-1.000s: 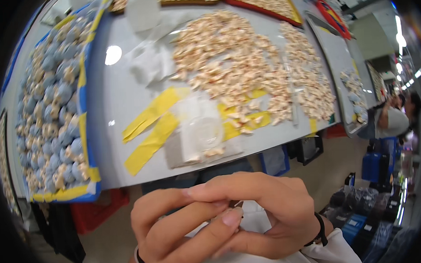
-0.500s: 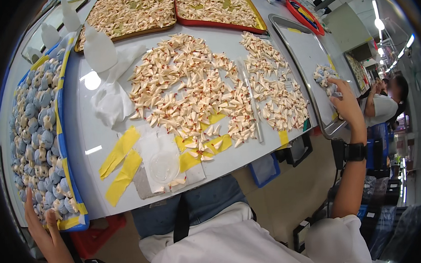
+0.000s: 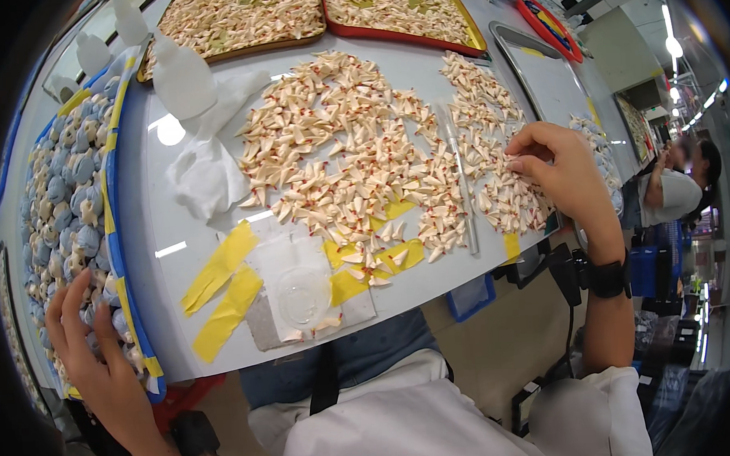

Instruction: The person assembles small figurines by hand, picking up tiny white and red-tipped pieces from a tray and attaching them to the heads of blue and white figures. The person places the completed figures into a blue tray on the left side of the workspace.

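My left hand (image 3: 98,354) reaches into the blue-rimmed tray (image 3: 121,239) at the left, fingers apart and curved over its blue-and-cream rounded pieces (image 3: 70,192). The fingertips touch the pieces there. Above the right part of the table, my right hand (image 3: 562,170) has thumb and forefinger drawn together over small cream pointed pieces with red tips (image 3: 491,141). Whatever sits in that pinch is too small to make out. A larger spread of the same pointed pieces (image 3: 337,139) covers the middle, with a clear rod (image 3: 459,179) lying between the two groups.
Two trays of pointed pieces (image 3: 242,21) stand at the back. A white squeeze bottle (image 3: 181,81) and crumpled white tissue (image 3: 204,182) lie left. Yellow tape strips (image 3: 220,267) and a small clear dish (image 3: 303,297) are near the front edge. A metal tray (image 3: 546,73) is right.
My right hand has moved left from the metal tray to the pointed pieces, and its fingers have pinched together. My left hand has moved up, farther into the blue-rimmed tray.
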